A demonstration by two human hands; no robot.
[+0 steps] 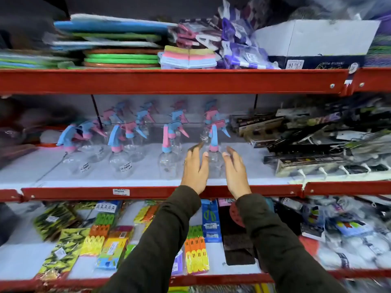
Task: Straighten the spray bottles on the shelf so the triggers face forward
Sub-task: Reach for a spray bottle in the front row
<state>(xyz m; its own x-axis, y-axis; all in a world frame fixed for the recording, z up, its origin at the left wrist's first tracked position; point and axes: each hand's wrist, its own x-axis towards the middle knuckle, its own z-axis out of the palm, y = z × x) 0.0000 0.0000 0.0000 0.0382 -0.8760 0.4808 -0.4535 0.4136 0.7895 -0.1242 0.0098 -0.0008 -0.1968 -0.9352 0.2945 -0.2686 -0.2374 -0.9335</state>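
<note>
Hands flanking one spray bottle [213, 153]
My left hand [195, 168] and right hand [233, 172] sit spread either side, not gripping; clear rounded plastic body, pink-and-blue trigger head.

Spray bottles [124, 144] stood in rows on the middle shelf [148, 192], more behind. Front-right bottle [213, 153] sat between left hand [195, 168] and right hand [233, 172], both flanking it. Boxed packs [306, 149] lay right of the bottles. Stacked mats [120, 51] on shelf above, clip packs [101, 235] on shelf below.
</note>
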